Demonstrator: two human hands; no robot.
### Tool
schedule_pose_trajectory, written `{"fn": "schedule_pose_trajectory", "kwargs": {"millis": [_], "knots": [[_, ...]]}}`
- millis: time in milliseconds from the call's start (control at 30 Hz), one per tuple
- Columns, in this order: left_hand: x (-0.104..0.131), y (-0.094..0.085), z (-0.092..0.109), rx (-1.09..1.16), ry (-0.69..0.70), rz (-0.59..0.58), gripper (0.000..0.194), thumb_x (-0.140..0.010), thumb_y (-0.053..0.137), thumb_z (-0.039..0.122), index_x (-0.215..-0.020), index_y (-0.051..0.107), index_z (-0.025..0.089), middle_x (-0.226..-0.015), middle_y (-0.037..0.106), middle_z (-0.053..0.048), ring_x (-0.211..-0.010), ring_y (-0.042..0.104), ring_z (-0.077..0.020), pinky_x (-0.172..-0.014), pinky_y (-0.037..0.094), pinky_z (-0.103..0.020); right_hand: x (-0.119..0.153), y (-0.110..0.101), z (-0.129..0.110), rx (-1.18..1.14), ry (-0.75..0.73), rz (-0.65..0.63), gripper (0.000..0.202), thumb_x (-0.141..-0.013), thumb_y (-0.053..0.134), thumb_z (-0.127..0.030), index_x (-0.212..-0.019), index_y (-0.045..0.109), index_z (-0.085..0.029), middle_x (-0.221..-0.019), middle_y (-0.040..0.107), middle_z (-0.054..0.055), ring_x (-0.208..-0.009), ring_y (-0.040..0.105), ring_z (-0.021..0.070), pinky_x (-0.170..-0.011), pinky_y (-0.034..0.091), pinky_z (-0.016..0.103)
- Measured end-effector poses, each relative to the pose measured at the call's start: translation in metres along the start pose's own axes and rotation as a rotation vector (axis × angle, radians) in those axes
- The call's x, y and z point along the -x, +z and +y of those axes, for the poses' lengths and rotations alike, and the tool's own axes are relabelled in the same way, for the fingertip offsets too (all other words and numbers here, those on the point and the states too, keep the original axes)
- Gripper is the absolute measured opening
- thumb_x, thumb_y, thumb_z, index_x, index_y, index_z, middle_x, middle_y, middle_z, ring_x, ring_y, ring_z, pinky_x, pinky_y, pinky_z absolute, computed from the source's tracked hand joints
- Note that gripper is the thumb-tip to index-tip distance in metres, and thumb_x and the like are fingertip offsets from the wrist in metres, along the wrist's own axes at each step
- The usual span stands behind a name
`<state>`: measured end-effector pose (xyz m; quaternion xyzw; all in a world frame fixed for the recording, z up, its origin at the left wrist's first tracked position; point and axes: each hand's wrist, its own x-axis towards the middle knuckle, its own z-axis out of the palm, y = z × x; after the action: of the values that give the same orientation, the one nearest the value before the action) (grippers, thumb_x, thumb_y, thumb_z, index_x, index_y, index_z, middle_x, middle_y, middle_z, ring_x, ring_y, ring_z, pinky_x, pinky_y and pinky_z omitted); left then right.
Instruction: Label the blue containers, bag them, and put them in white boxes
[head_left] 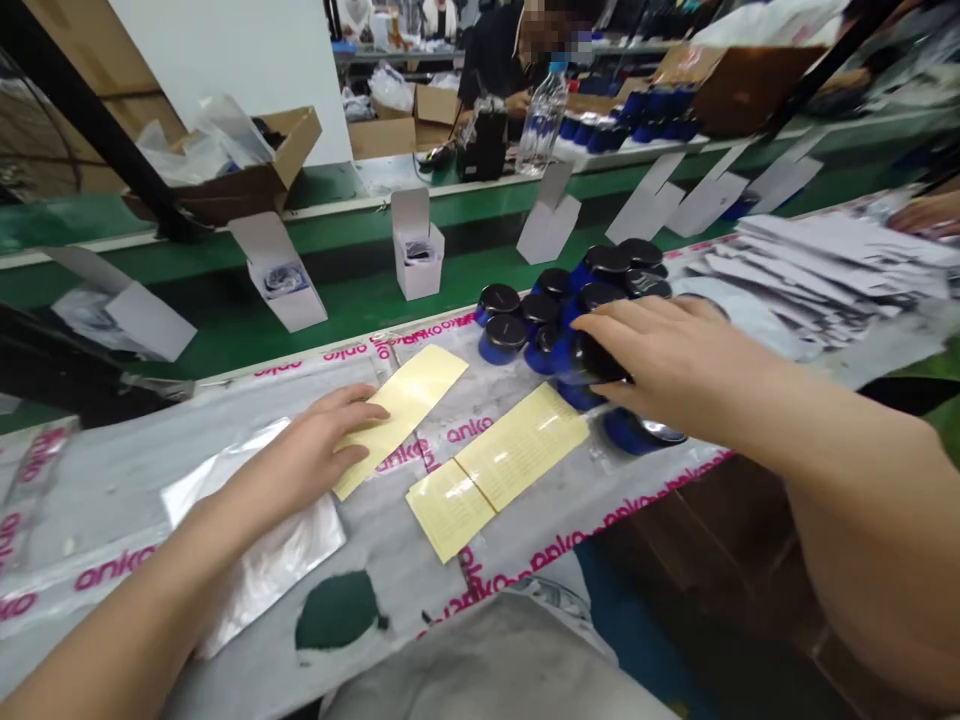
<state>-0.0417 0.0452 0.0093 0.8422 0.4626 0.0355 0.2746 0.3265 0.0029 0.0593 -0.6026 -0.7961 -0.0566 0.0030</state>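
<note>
My left hand [322, 445] lies over the near-left end of a loose yellow label sheet [424, 390], fingers stretched and thumb apart. Beneath that forearm is a stack of clear plastic bags [289, 550]. My right hand [667, 355] is wrapped round a blue jar with a black lid [577, 360], slightly blurred, at the near side of a cluster of similar jars [502, 335]. Another blue jar [637, 430] sits under my right wrist, partly covered. Between my hands lies a stack of yellow printed labels [495, 470].
Open white boxes [420, 255] stand along the green conveyor [352, 265] behind the table. Flat white cartons [832, 270] are piled at right, near another person's hand [930, 212]. Across the line are a person [499, 55], a plastic bottle [544, 115] and a cardboard box [225, 165].
</note>
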Motion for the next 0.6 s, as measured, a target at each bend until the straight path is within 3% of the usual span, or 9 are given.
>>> {"fn": "schedule_pose_trajectory", "kwargs": {"millis": [167,267,367,467,600], "knots": [[0.008,0.0,0.016,-0.024,0.071,0.106,0.033,-0.095,0.05,0.023,-0.123,0.066,0.027,-0.149,0.055,-0.006,-0.137,0.052,-0.0311,-0.114,0.043,-0.052,-0.035,0.019,-0.071,-0.394,-0.383,-0.06,0.067,-0.078,0.046,0.002,-0.139,0.056,-0.024,-0.138,0.059,0.011,-0.122,0.057,0.0313,-0.096,0.054,0.048],[0.01,0.006,0.023,0.038,0.063,0.138,0.036,-0.094,0.057,0.026,-0.13,0.057,0.026,-0.141,0.061,-0.008,-0.13,0.057,-0.0291,-0.11,0.046,-0.048,-0.043,0.044,-0.086,-0.555,-0.503,-0.108,0.077,-0.077,0.037,0.009,-0.141,0.055,-0.029,-0.146,0.054,0.006,-0.137,0.048,0.0262,-0.108,0.049,0.047],[0.007,0.013,0.022,0.092,-0.024,0.111,0.044,-0.09,0.065,0.027,-0.133,0.052,0.026,-0.139,0.062,-0.008,-0.128,0.058,-0.0302,-0.107,0.047,-0.048,-0.036,0.066,-0.089,-0.724,-0.388,-0.077,0.07,-0.087,0.053,-0.006,-0.151,0.042,-0.032,-0.158,0.041,0.008,-0.147,0.038,0.0281,-0.116,0.041,0.051],[0.002,0.017,0.02,0.091,-0.03,0.073,0.043,-0.088,0.066,0.02,-0.129,0.053,0.024,-0.137,0.063,-0.008,-0.128,0.057,-0.0299,-0.107,0.045,-0.047,-0.025,0.076,-0.1,-0.805,-0.186,0.054,0.084,-0.078,0.079,-0.032,-0.151,0.037,-0.028,-0.153,0.041,0.016,-0.144,0.039,0.036,-0.114,0.042,0.057],[0.0,0.019,0.023,0.022,0.006,0.098,0.034,-0.087,0.07,0.018,-0.12,0.058,0.021,-0.126,0.067,-0.008,-0.125,0.056,-0.0303,-0.107,0.039,-0.048,-0.022,0.077,-0.116,-0.898,-0.069,0.157,0.066,-0.08,0.077,-0.026,-0.139,0.047,-0.025,-0.133,0.059,0.014,-0.128,0.056,0.033,-0.107,0.048,0.056]]}}
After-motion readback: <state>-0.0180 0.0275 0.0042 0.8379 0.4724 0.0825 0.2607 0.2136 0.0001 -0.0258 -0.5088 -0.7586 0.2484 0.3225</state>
